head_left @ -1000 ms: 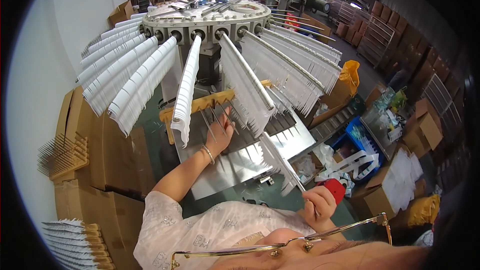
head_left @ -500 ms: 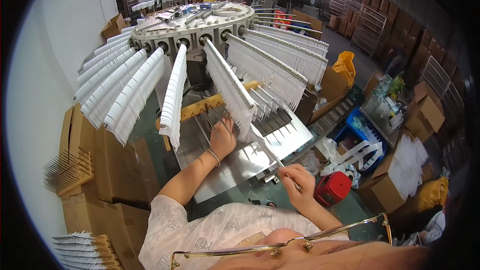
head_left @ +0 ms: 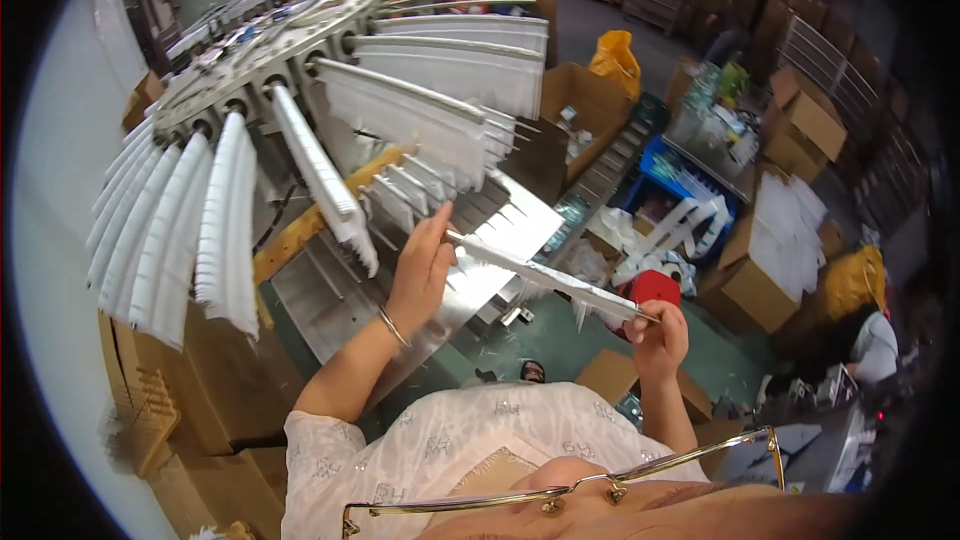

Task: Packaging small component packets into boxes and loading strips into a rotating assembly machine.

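My right hand (head_left: pixel 660 335) is closed round the near end of a thin metal rod (head_left: pixel 648 317) that carries a row of thin white pieces (head_left: pixel 560 280). The rod slants across in front of me. My left hand (head_left: pixel 424 265) grips its far end between thumb and fingers, the index finger pointing up. Below the left hand lies a shiny metal tray (head_left: pixel 500 250) with a wooden bar (head_left: pixel 330 205) along its far side and several metal rods. Left of it, a round machine (head_left: pixel 270 55) holds many spokes hung with white pieces (head_left: pixel 420 100).
A red stool (head_left: pixel 652 287) stands beyond my right hand. Farther right are a blue crate (head_left: pixel 690 175), an open box of white pieces (head_left: pixel 770 250) and a yellow bag (head_left: pixel 615 62). Cardboard boxes (head_left: pixel 225 370) and a wooden rack of pins (head_left: pixel 150 410) stand at left.
The rod of white pieces has come away from the machine and swung right, now between both hands. My left hand has moved from the tray's rods to its far end. The view has turned right.
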{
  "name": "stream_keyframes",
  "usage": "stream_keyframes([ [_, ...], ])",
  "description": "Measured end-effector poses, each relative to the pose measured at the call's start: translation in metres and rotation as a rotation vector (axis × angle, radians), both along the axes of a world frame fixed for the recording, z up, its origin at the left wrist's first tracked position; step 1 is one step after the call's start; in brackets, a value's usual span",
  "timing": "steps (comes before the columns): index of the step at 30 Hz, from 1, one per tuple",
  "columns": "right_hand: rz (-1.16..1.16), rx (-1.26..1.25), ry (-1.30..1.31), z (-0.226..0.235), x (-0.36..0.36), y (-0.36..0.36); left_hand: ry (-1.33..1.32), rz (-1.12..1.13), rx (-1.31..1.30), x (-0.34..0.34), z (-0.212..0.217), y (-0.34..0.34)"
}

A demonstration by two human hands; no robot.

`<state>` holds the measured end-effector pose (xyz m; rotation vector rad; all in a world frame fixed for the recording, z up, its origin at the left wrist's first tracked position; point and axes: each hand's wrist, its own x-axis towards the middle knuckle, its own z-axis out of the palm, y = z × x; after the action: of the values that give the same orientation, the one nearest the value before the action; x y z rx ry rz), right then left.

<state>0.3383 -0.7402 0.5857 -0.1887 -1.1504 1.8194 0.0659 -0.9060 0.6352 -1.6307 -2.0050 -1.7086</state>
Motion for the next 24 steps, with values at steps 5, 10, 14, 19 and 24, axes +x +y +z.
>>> stream_keyframes([
  [5,0.056,-0.181,-0.037,0.01,0.012,0.03,-0.02,-0.09,0.028,0.001,0.006,0.029],
  [10,-0.141,0.034,-0.193,0.006,0.002,0.108,-0.473,-0.203,0.088,0.008,-0.015,0.079],
  [14,-0.035,0.047,-0.156,0.009,-0.013,0.153,-0.391,-0.087,0.021,0.005,-0.017,0.107],
  [19,0.082,0.065,-0.15,0.007,-0.041,0.228,-0.464,-0.07,0.05,0.003,-0.014,0.145],
  [24,0.148,0.128,-0.141,0.016,-0.066,0.319,-0.449,-0.022,0.102,0.013,-0.005,0.209],
])
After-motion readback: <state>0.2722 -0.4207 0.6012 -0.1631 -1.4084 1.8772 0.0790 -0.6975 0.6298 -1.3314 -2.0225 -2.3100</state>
